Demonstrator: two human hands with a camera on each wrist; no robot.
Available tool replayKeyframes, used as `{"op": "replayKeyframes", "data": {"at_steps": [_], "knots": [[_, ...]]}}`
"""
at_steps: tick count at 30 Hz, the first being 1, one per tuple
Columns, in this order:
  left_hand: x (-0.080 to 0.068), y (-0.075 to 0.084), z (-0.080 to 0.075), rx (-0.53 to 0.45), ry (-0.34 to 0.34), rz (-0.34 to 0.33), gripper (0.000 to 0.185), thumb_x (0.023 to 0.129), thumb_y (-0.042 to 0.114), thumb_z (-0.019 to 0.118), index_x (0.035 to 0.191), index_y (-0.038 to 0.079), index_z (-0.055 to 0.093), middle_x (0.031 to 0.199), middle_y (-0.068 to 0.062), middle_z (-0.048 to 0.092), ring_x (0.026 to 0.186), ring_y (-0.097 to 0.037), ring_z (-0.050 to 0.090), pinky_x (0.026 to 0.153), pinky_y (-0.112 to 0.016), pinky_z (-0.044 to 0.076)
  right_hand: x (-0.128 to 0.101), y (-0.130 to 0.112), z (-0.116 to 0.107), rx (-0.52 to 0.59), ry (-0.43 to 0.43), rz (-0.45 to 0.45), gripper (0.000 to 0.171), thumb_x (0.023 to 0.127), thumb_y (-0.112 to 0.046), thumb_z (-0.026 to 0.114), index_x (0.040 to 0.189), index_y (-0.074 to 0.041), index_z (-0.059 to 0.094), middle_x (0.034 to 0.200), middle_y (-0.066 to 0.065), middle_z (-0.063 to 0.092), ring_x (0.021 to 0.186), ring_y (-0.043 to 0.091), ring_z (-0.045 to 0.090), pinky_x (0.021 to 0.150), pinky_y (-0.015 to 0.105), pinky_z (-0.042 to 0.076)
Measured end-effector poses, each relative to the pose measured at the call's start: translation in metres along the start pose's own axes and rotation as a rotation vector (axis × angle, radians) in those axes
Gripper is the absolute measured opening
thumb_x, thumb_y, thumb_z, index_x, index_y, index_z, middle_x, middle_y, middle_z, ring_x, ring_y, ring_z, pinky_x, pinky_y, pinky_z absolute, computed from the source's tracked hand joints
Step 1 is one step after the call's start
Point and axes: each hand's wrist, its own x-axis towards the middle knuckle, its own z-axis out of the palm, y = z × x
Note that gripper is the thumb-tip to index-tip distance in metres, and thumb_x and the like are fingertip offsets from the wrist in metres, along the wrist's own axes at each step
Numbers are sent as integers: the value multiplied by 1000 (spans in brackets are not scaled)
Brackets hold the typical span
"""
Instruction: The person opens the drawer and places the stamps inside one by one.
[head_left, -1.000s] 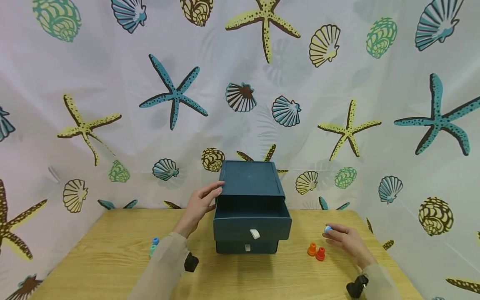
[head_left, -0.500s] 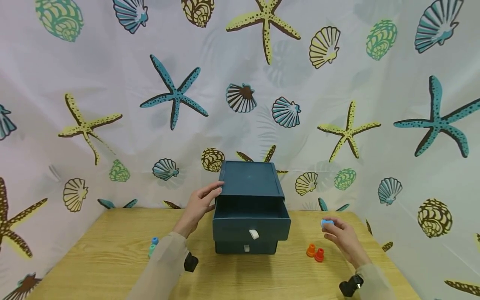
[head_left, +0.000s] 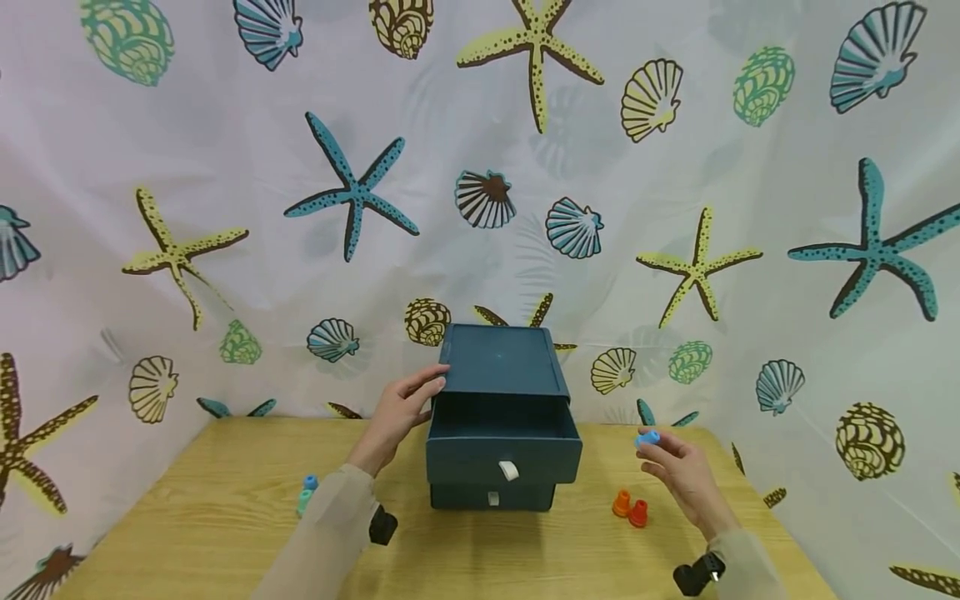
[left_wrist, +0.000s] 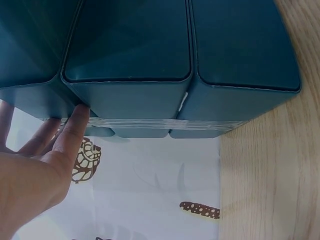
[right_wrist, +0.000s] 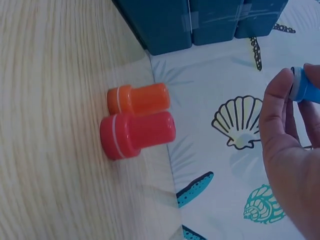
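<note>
A dark blue two-drawer cabinet (head_left: pixel 498 360) stands on the table, its upper drawer (head_left: pixel 468 460) pulled out and the lower one closed. The inside of the upper drawer is dark, with nothing visible in it. My left hand (head_left: pixel 397 417) rests against the cabinet's left side, fingers extended; in the left wrist view its fingertips (left_wrist: pixel 80 112) touch the side wall. Raised above the table to the right, my right hand (head_left: pixel 684 479) pinches a small blue stamp (right_wrist: pixel 306 89) between thumb and fingers. Near it stand an orange stamp (head_left: pixel 622 502) and a red stamp (head_left: pixel 638 513), side by side.
Left of the left forearm, a small blue piece (head_left: pixel 311 482) and a mint green piece (head_left: pixel 303 502) stand on the wooden table (head_left: pixel 217 500), the green one partly behind the sleeve. A white curtain (head_left: pixel 480 267) with shells and starfish hangs behind and at both sides.
My right hand has lifted the blue stamp and shifted it slightly left toward the cabinet, tilting it on the way. My left hand and the drawer have stayed put.
</note>
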Motion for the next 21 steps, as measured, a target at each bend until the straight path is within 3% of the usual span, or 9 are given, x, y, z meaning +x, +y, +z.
{"op": "replayKeyframes", "data": {"at_steps": [4, 11, 21], "knots": [[2, 0, 2, -1, -9, 5, 51, 96, 48, 59, 140, 24, 55, 155, -3, 39, 144, -28, 35, 111, -59, 35, -2, -3, 6, -5, 8, 4, 25, 94, -19, 67, 119, -13, 67, 106, -6, 65, 96, 12, 64, 84, 25, 57], [1, 1, 1, 4, -15, 3, 51, 97, 48, 57, 142, 24, 53, 155, -4, 39, 144, -29, 34, 110, -57, 37, 2, -11, 17, -34, -6, 4, 41, 94, -23, 68, 126, 1, 60, 115, -1, 57, 98, 11, 62, 87, 26, 56], [1, 0, 2, 16, 10, 1, 51, 94, 53, 59, 138, 28, 56, 152, -1, 43, 142, -27, 37, 109, -56, 40, 2, -29, 35, 2, -49, -41, 36, 95, -23, 67, 124, -4, 57, 106, -2, 62, 95, 13, 64, 86, 26, 57]]}}
